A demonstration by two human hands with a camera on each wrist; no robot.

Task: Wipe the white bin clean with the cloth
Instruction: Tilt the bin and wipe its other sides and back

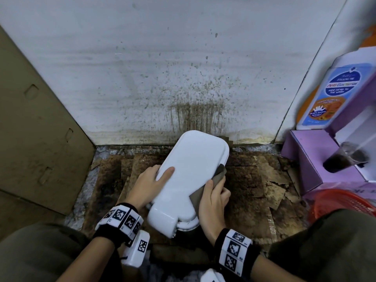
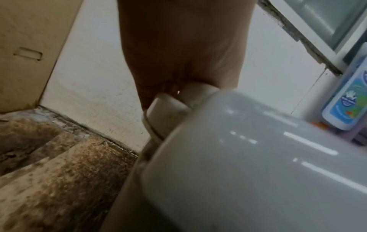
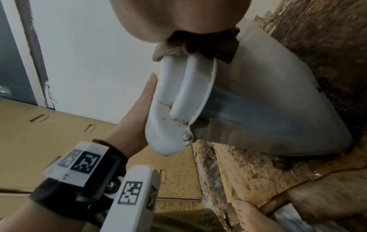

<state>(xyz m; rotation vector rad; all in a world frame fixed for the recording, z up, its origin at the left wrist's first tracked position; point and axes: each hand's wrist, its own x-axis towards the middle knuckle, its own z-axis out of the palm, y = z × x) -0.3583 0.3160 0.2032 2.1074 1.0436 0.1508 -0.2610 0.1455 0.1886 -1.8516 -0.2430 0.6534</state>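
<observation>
Both wrists wear black bands with white marker blocks. Just beyond them the left hand [image 1: 149,181] lies with straight fingers flat against the left edge of the lid of the white bin [image 1: 188,176], steadying it. The right hand [image 1: 213,198] presses a grey-brown cloth [image 1: 211,183] against the bin's right side, fingers curled over the fabric and clamped on it; the right wrist view shows the cloth [image 3: 200,45] bunched over the lid's rim.

Lid shut, the bin stands on the floor on stained, torn cardboard sheets [image 1: 262,180], near the middle of the floor's far edge, its far end close to the wall [image 1: 162,58], which is spattered with brown marks and drips right behind it. What the bin holds cannot be seen.

Brown cardboard [image 1: 36,129] leans along the floor's left edge. At the right edge sits a purple box [image 1: 305,159] with a clear plastic cup [image 1: 343,157] of dark liquid on top, a blue-labelled wash bottle [image 1: 333,92] behind it, and a red basket [image 1: 341,202] nearer the person.
</observation>
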